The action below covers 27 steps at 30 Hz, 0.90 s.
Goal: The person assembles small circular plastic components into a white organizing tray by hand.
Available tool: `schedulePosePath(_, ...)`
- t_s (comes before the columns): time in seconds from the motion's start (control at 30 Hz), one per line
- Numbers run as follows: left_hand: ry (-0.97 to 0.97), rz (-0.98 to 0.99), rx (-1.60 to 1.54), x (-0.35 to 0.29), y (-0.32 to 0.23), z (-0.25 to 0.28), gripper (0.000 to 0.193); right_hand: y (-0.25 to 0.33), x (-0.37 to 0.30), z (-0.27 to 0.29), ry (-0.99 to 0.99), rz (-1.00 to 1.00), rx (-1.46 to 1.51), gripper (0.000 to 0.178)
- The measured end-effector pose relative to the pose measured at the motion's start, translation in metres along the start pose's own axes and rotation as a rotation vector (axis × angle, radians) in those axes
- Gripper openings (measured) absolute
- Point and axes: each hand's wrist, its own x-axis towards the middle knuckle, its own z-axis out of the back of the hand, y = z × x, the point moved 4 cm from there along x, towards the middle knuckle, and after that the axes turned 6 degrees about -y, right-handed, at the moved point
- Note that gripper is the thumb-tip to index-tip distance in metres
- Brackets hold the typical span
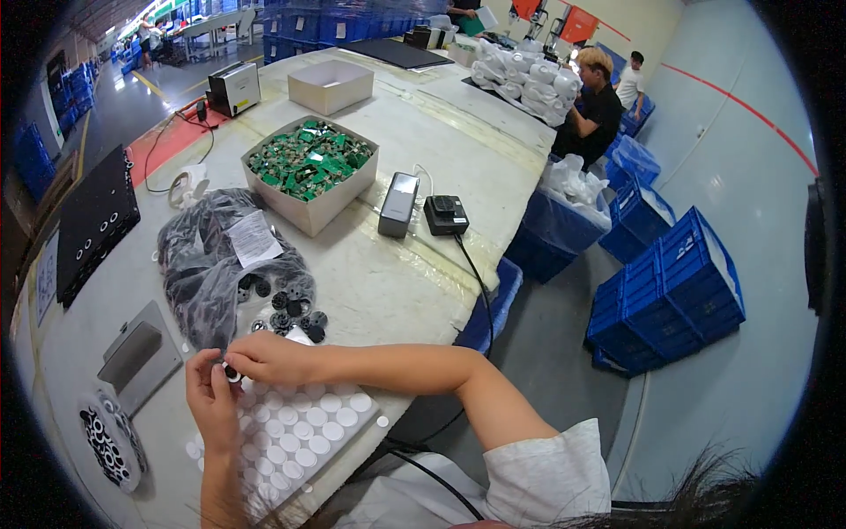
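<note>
My left hand and my right hand meet at the near left of the table, fingers pinched together. Between them is a small round black part with a white rim; the fingers partly cover it. Beneath my hands and forearms lies a sheet of round white stickers, set in rows. Just beyond my right hand, several loose black round parts spill from a dark plastic bag that has a white paper label on it.
A white box of green circuit boards stands beyond the bag, near a power bank and a black cabled device. At left are a metal holder and a bag of black-and-white rings. Blue crates stand right; a person sits farther back.
</note>
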Motion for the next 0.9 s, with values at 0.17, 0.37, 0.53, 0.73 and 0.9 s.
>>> schedulePosePath(0.17, -0.214, -0.145, 0.182, -0.003, -0.034, 0.052, 0.018, 0.000, 0.010, 0.005, -0.082, 0.021, -0.471, 0.025)
schedulePosePath(0.37, -0.781, -0.194, 0.419, -0.022, -0.068, 0.205, 0.020, -0.030, -0.002, 0.035, -0.096, 0.176, -0.904, 0.023)
schedulePosePath(0.53, -0.730, -0.217, 0.791, -0.023, -0.044, 0.284, 0.018, -0.035, 0.020, 0.024, 0.049, 0.093, -0.811, 0.022)
schedulePosePath(0.73, -0.644, -0.022, 1.092, -0.009, -0.021, 0.282, 0.017, -0.029, 0.002, 0.039, -0.028, -0.029, -0.661, 0.025)
schedulePosePath(0.9, -0.709, -0.283, 1.139, -0.018, -0.043, 0.238, 0.015, -0.035, 0.008, 0.040, 0.023, -0.015, -0.677, 0.022)
